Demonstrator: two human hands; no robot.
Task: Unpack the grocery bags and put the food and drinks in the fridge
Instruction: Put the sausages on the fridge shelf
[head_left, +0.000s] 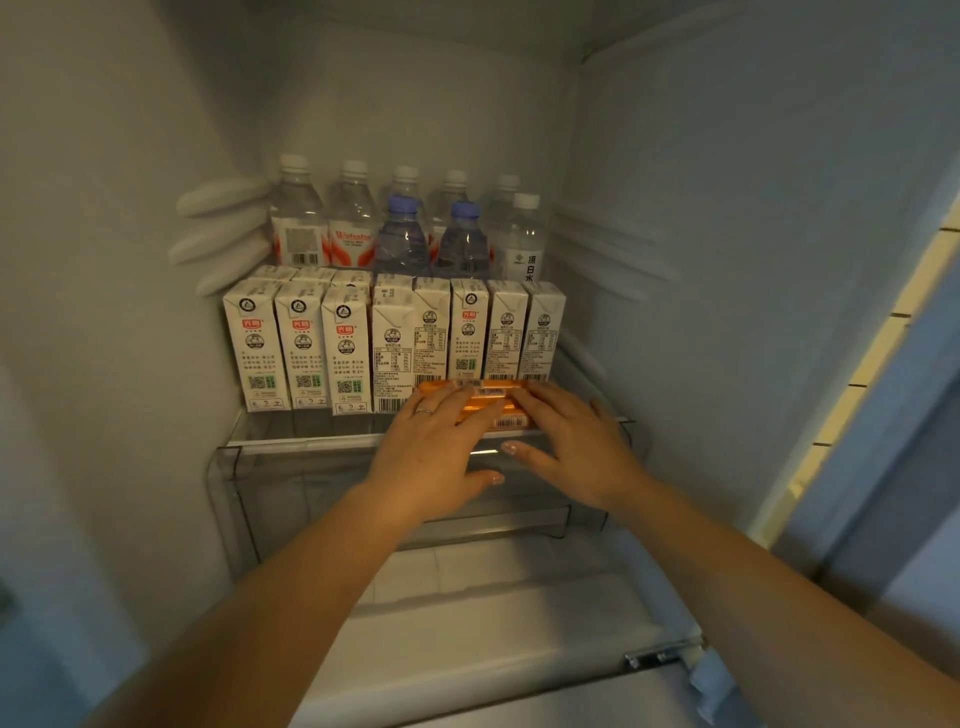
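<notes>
both hands lay flat & open-fingered, left hand (434, 441) & right hand (563, 439) pressing on the orange sausage packs (480, 402) at the shelf (291, 441) front edge, right side, long axis left-right, just ahead of milk cartons (384, 338), both hands equally near.

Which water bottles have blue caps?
The two clear plastic bottles in the middle, left one and right one, have blue caps; the others have white caps.
</notes>
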